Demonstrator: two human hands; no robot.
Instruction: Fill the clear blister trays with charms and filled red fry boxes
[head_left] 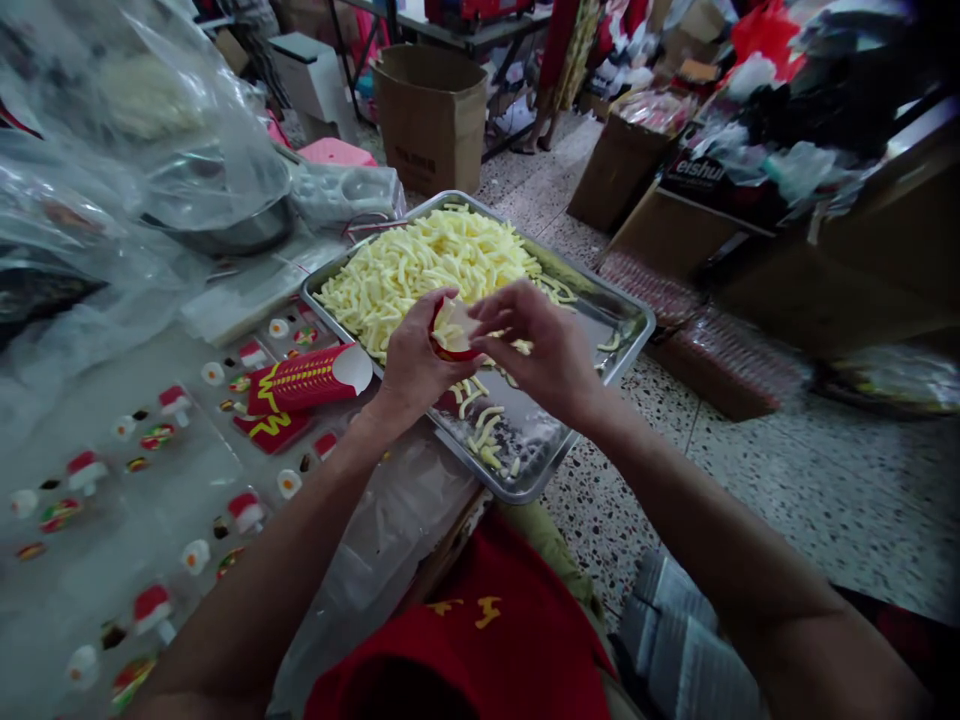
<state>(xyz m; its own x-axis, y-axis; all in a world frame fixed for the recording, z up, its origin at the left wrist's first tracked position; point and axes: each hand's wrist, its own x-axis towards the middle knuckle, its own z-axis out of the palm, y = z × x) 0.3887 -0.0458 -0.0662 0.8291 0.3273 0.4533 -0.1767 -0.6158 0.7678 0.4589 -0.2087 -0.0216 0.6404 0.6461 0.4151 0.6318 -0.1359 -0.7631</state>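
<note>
the step in hand seems to be loading pale yellow, slender, bent sticks (442,250) into a small red carton with a white inner face (463,318). to do it well, the left hand (420,350) should grip the carton lightly enough that its thin wall does not buckle, with the mouth facing up; the right hand (536,345) would do best to feed a few sticks at a time, lined up lengthwise, and to work above the shallow silver metal tray (630,305) so that any strays drop back into it. the left fingers are curled around the carton, gripping it; the right fingers are bent together at its mouth, and i cannot tell whether they pinch a stick or the rim. the carton is held over the near part of the tray, in front of the heaped sticks, with some sticks showing inside its mouth. its outer face is mostly hidden by the hands. the sticks look smooth and matte, probably pliable, piled thickly at the far left of the tray and scattered thinly toward its near corner.
</note>
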